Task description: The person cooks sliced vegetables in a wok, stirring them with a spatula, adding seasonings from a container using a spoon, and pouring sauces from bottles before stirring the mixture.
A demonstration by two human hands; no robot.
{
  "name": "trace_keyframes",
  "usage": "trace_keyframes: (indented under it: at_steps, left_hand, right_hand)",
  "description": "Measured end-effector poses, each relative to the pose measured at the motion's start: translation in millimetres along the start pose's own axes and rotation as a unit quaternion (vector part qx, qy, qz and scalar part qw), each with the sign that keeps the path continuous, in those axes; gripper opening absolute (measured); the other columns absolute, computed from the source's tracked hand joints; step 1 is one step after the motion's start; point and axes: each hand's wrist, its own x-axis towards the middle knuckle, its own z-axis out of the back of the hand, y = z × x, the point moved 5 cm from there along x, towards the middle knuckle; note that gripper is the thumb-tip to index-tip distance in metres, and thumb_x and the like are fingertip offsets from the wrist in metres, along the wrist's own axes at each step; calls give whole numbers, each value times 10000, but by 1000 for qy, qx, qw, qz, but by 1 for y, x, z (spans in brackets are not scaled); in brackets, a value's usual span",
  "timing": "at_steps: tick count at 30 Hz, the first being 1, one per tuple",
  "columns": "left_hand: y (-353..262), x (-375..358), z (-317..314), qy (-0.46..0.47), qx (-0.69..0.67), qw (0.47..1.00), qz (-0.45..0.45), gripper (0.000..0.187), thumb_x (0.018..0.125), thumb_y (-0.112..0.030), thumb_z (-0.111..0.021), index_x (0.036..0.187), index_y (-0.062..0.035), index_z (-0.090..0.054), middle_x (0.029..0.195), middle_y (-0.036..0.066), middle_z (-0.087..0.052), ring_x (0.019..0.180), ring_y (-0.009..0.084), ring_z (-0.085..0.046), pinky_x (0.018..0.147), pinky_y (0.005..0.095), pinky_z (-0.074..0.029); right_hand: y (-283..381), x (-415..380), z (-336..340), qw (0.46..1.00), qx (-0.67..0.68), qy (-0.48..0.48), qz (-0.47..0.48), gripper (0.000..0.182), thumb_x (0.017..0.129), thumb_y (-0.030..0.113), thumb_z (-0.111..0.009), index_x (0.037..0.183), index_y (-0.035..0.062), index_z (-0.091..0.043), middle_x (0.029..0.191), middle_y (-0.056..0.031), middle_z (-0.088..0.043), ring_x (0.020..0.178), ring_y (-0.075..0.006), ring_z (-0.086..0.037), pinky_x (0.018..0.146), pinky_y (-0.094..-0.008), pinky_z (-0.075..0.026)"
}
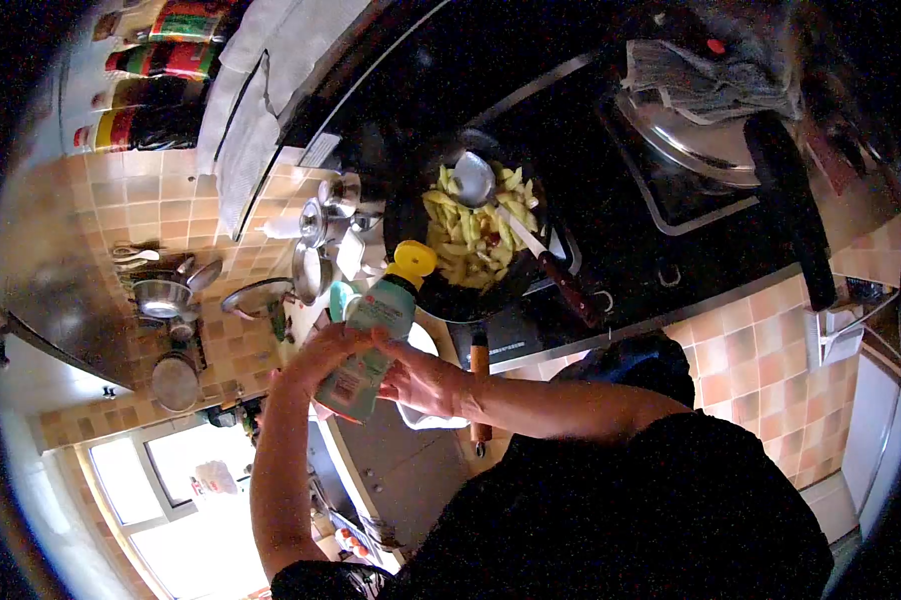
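A pale green seasoning packet (386,308) with a yellow flip cap (414,260) is tilted, its cap end toward the wok (411,205). My left hand (339,350) is closed over its middle. Lower on the packet, my right hand (418,383) is closed against its side; some of its fingers are hidden. The cap appears to be flipped up at the wok's near left rim. Pale green and yellowish cut vegetables (471,240) lie in the wok. A metal cooking ladle (474,180) rests on them, its dark wooden handle (566,290) reaching over the rim.
The wok's wooden handle (481,375) points toward me. Right of the wok, a metal lid (686,140) covers the other burner, near a grey cloth (681,80). Metal seasoning pots (314,222) stand left, by the tiled wall (151,200). A white bowl (423,338) is partly hidden by my arms.
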Motion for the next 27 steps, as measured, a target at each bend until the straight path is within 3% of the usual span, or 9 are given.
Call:
trace_keyframes:
  at_steps: [5, 10, 11, 13, 25, 27]
  left_hand:
    - [3, -9, -18, 38, -126, 990, 55, 433, 878, -340, -722, 1125, 7, -649, 985, 102, -716, 789, 185, -700, 700, 316, -570]
    - [19, -7, -35, 98, -224, 969, 16, 377, 918, -306, -672, 1128, 6, -651, 996, 103, -719, 790, 205, -711, 706, 316, -582]
    - [21, -6, -38, 102, -230, 966, 53, 380, 920, -309, -672, 1131, 6, -650, 996, 107, -719, 793, 207, -712, 705, 317, -583]
    - [22, -5, -44, 109, -241, 956, 126, 387, 922, -314, -670, 1139, 6, -647, 997, 114, -719, 799, 210, -713, 704, 320, -585]
    - [26, -3, -54, 118, -295, 941, 115, 412, 929, -326, -665, 1158, 12, -618, 1002, 125, -715, 782, 227, -712, 685, 337, -590]
    - [18, -9, -53, 95, -252, 956, 121, 403, 933, -321, -659, 1157, 12, -618, 1002, 126, -715, 784, 227, -713, 700, 342, -594]
  right_hand:
    - [4, -13, 2, 983, -111, -145, -1, 692, 835, 677, -660, 1265, 161, -492, 1092, -3, -621, 1040, -147, -594, 928, -365, -461]
    - [11, -38, -13, 976, -125, -176, 24, 672, 827, 704, -644, 1207, 167, -506, 996, -10, -629, 886, -144, -630, 790, -337, -508]
    - [10, -39, -10, 975, -127, -182, 24, 663, 829, 699, -647, 1196, 164, -507, 974, -13, -630, 859, -149, -637, 772, -338, -519]
    - [6, -37, -3, 970, -127, -206, 25, 659, 828, 696, -650, 1177, 155, -511, 944, -20, -629, 840, -157, -648, 760, -342, -535]
    - [6, -41, 6, 964, -135, -227, 20, 662, 834, 688, -648, 1169, 131, -523, 973, -49, -653, 887, -199, -688, 784, -369, -572]
    - [5, -40, 8, 964, -141, -226, 20, 663, 836, 689, -644, 1177, 134, -520, 969, -48, -655, 886, -199, -691, 781, -370, -575]
